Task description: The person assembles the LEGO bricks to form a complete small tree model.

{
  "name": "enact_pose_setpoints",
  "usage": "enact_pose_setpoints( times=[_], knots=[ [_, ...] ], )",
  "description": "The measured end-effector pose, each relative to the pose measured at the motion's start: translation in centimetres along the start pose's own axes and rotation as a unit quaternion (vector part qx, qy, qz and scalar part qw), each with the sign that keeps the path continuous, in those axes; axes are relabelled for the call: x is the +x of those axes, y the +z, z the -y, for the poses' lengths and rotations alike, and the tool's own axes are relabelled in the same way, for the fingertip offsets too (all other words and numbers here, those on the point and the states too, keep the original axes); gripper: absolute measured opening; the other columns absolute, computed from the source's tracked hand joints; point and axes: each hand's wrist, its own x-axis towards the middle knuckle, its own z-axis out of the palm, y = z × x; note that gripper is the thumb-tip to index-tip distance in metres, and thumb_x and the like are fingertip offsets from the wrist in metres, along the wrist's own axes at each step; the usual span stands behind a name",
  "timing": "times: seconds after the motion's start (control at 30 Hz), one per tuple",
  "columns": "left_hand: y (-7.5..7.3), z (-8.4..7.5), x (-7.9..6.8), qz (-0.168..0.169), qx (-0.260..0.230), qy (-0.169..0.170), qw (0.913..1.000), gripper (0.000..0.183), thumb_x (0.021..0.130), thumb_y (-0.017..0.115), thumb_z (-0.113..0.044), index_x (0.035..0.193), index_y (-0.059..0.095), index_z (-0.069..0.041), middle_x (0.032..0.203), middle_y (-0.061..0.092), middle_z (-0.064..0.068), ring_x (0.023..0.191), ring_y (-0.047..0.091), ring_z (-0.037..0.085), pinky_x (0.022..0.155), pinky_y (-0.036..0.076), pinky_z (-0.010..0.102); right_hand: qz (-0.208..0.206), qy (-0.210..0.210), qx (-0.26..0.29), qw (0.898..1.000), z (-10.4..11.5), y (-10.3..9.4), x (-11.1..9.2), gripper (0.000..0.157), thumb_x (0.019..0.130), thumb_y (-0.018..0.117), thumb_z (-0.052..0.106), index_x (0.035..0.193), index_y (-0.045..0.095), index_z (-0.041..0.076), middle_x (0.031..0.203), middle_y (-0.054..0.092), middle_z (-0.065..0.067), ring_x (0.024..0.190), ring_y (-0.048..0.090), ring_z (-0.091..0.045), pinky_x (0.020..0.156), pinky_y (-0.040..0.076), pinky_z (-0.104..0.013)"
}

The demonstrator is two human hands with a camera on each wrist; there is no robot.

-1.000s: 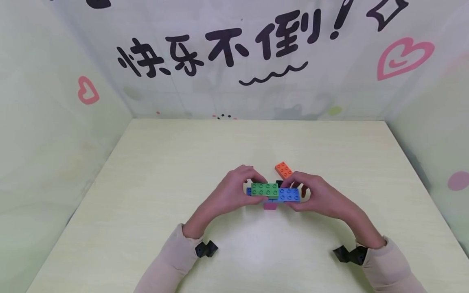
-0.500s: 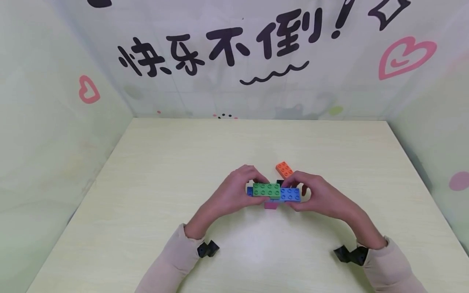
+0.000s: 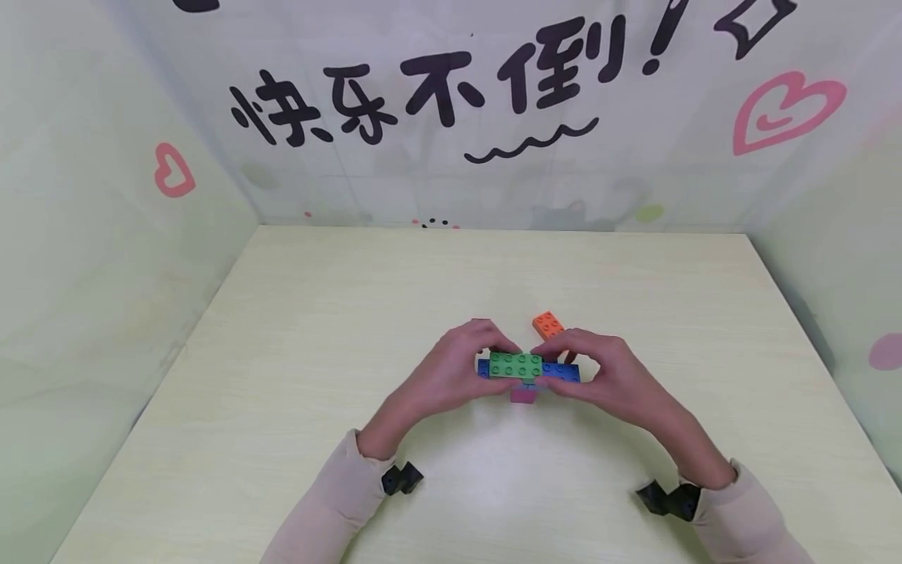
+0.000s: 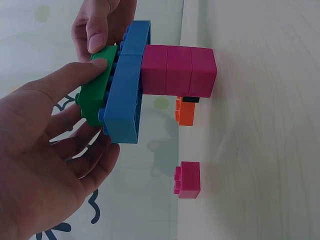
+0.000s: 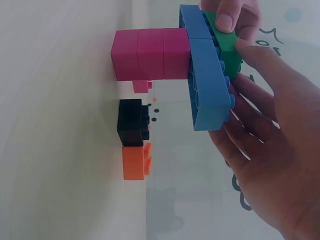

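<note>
A green toy building brick (image 3: 516,365) lies across the joint between two blue bricks (image 4: 125,95), its studs facing up. The blue pair rests end to end on a column of stacked pink bricks (image 4: 179,70) that stands on the table. My left hand (image 3: 458,368) pinches the green brick's left part, thumb on the near side and fingers on the far side. At its right end, my right hand (image 3: 609,384) grips the same brick between thumb and fingers. The right hand covers part of the right blue brick in the head view.
An orange brick (image 3: 547,323) lies on the table (image 3: 338,313) behind the structure, with a black brick (image 5: 131,122) beside it. A loose pink brick (image 4: 190,180) shows in the left wrist view. Printed fabric walls (image 3: 395,180) enclose the table's back and sides.
My right hand has shifted left from the right blue brick to the green brick's right end. The left hand keeps its pinch on the green brick.
</note>
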Motion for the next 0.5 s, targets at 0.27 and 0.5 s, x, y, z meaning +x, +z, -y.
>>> enact_pose_setpoints(
  times=[0.27,0.5],
  knots=[
    [0.03,0.05,0.2,0.007,0.003,0.003,1.0,0.033,0.08,0.083,-0.018,0.11,0.072,-0.013,0.101,0.06,-0.006,0.091,0.051,0.008,0.074,0.047,0.024,0.008,0.002,-0.003,1.0,0.04,-0.16,0.05,0.038,0.074,0.082,-0.006,0.107,0.068,0.005,0.098,0.069,-0.004,0.081,0.062,-0.021,0.068,0.052,-0.029],
    [0.52,0.66,0.05,-0.009,-0.034,-0.007,0.9994,0.034,0.077,0.086,-0.019,0.109,0.073,-0.013,0.091,0.057,-0.01,0.086,0.051,0.006,0.074,0.049,0.025,0.012,0.023,-0.001,1.0,-0.2,0.22,0.06,0.039,0.074,0.082,-0.005,0.108,0.065,0.005,0.099,0.067,-0.004,0.083,0.062,-0.025,0.073,0.053,-0.031]
  ],
)
